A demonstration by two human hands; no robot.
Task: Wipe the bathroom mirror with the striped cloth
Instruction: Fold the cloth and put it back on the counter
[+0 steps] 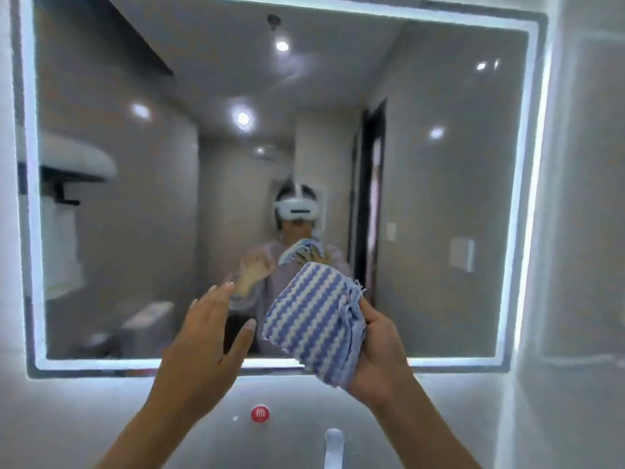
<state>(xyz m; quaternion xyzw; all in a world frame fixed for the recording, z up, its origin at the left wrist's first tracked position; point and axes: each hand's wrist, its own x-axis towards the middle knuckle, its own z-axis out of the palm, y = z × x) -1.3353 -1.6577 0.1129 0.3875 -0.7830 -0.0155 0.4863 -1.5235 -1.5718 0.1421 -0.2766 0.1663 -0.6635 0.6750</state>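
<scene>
1. Blue-and-white striped cloth (311,319), folded into a thick pad with wavy stripes and a frayed edge, is held up in front of the lower middle of the rectangular bathroom mirror (439,164).
2. The right hand (382,353) grips the cloth from its right side and from beneath. The fingers are curled round the bunched, frayed edge, and the striped face is turned toward the camera.
3. The left hand (203,343) holds nothing. Its fingers are straight and close together, the thumb is spread away from them, and the palm faces the cloth.
4. The left thumb tip is just beside the cloth's left edge, with a narrow gap between them. The cloth lies between the two hands, nearer the right one.
5. Whether the cloth touches the glass cannot be told. Its top edge lies close to its own reflection.
6. A glowing white light strip (527,198) runs round the mirror's border.
7. The glass reflects the person, both raised hands and the cloth.
8. On the pale wall below the mirror there is a round red sticker (260,413), and beneath it the top of a white tap (334,441).
</scene>
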